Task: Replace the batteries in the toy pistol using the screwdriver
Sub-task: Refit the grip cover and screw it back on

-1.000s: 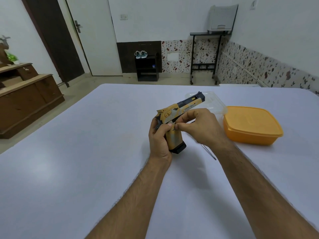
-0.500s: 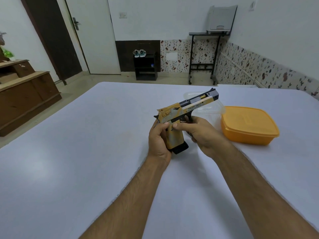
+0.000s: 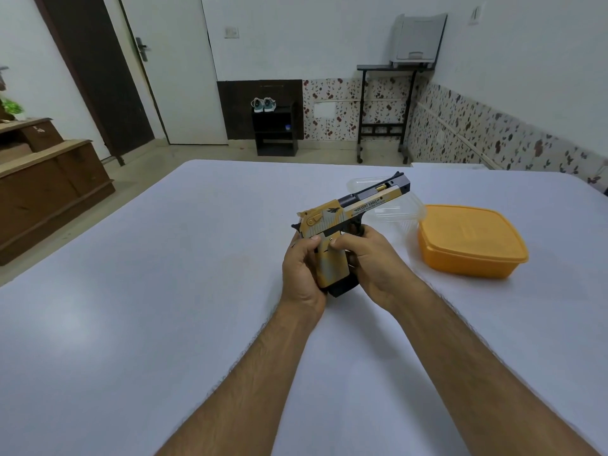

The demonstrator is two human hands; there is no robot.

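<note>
Both bare forearms are stretched forward over the white worktop (image 3: 138, 324) and angled inward, so that the two hands meet near its middle. The left hand (image 3: 301, 271) is brought up from the lower left, its palm turned toward the grip; the right hand (image 3: 371, 261) is brought in from the lower right, its wrist bent slightly inward.

One toy pistol (image 3: 342, 225) is seen, tan and black, held just above the worktop between the hands, with its grip pointing down toward the person and its barrel tilted up and away to the right. One orange lidded container (image 3: 470, 241) is set on the worktop to the right of the hands, and one clear plastic container (image 3: 401, 209) is placed just beside it, partly hidden behind the barrel. A screwdriver cannot be made out, and no batteries are visible.

The left hand is curled round the rear of the grip, with its thumb laid across the grip's near face. The right hand is wrapped round the front of the grip below the trigger guard, its thumb pressed on the grip's side close to the left thumb. Neither hand is spread; both are closed on the pistol.
</note>
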